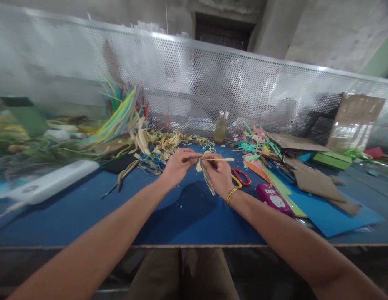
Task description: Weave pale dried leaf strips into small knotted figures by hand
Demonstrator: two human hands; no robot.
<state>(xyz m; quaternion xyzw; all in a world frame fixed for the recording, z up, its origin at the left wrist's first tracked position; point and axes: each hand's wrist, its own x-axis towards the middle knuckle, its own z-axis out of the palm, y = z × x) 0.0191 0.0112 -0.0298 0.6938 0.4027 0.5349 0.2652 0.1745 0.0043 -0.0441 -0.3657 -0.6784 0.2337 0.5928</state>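
Observation:
Above the blue table, a small piece of pale dried corn husk [209, 178] is held between my two hands. My left hand [180, 163] pinches its upper left part with thumb and fingertips. On the other side, my right hand [219, 173] grips the same husk, and a narrow strip [225, 159] sticks out to the right over its fingers. A longer flap hangs down along the palm. Just right of that hand lie scissors [242, 177] with red and yellow handles. Behind my left hand is a heap of dried husks [162, 143].
A white power strip [56, 180] lies at the left. Bundled coloured strips [123, 110] stand behind it. A bottle of yellowish liquid [221, 127] is against the perforated metal screen [187, 75]. Rightward are a purple box [273, 198], blue paper [331, 214] and brown cardboard [316, 181].

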